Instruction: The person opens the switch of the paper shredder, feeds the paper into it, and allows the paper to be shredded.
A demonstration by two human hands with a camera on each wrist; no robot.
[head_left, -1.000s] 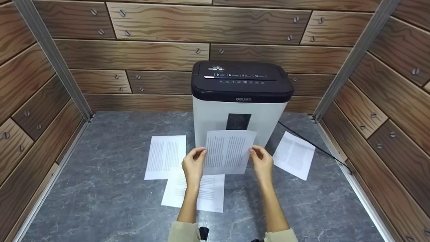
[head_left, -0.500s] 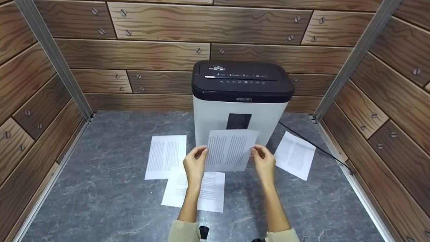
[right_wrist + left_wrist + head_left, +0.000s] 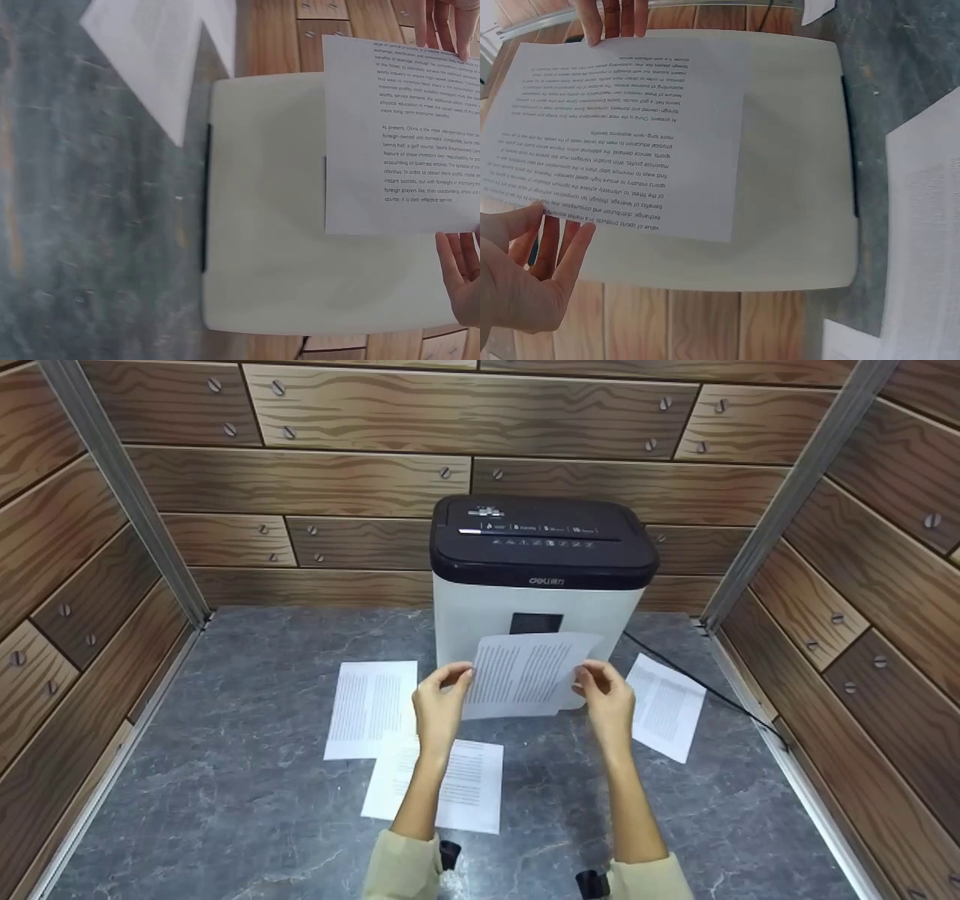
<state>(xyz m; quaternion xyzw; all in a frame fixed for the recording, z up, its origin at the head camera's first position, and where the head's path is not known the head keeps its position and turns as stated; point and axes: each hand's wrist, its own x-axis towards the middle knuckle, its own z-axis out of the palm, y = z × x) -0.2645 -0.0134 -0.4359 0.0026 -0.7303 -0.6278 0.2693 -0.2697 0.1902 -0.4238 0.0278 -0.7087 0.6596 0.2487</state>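
Note:
A printed sheet of paper (image 3: 525, 671) is held up in front of a paper shredder (image 3: 465, 615), covering part of its white body. My left hand (image 3: 441, 701) pinches the sheet's left edge between thumb and fingers, and my right hand (image 3: 609, 701) pinches its right edge. In the left wrist view the sheet (image 3: 622, 127) shows rows of text, with the left hand (image 3: 536, 270) at its lower edge. From the right wrist the right hand (image 3: 466, 277) appears at the sheet's lower edge. The shredder's black top with its feed slot (image 3: 540, 535) is above and behind the sheet.
On the grey marbled floor lie two overlapping printed sheets, one further back (image 3: 367, 709) and one nearer (image 3: 476, 787), left of the shredder. Another sheet (image 3: 667, 709) lies to its right, beside a black power cord (image 3: 705, 690). Wood-patterned walls (image 3: 360, 412) stand behind and at both sides.
Both hands have raised the held sheet and moved it slightly right; it now covers more of the shredder's dark window. The loose sheets and the shredder have stayed in place.

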